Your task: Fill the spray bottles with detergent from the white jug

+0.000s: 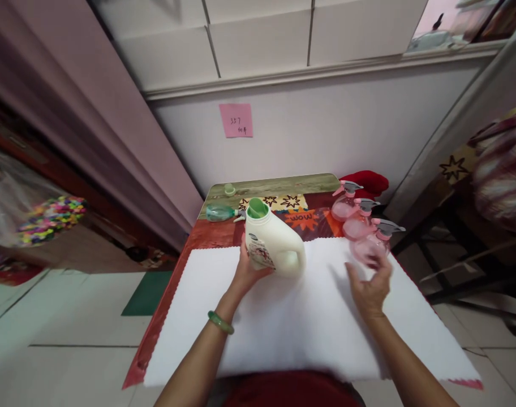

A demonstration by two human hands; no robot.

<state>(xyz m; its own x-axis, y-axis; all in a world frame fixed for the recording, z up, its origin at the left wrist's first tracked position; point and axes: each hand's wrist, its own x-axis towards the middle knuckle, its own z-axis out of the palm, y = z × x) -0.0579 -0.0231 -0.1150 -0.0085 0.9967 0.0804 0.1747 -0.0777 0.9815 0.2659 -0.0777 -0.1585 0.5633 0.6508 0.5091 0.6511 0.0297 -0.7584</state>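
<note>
My left hand (pixel 247 273) is wrapped round the lower part of a white detergent jug (pixel 277 237), which tilts to the left over the white cloth (pixel 321 322). The jug's cap is off, and a green spout shows in its mouth. At the right, my right hand (pixel 372 287) is held open with fingers curved, slightly blurred, close to the nearest pink spray bottle (pixel 370 249). Whether its fingertips touch that bottle I cannot tell. Two more pink spray bottles, a middle one (pixel 356 228) and a far one (pixel 343 209), stand in a row behind it.
A green spray bottle (pixel 219 212) lies on its side at the back left, near a pale green cap (pixel 229 189). A red cloth item (pixel 368 183) sits at the back right corner. Behind the table is a wall with a pink note (pixel 236 120). A dark stool (pixel 448 282) stands at right.
</note>
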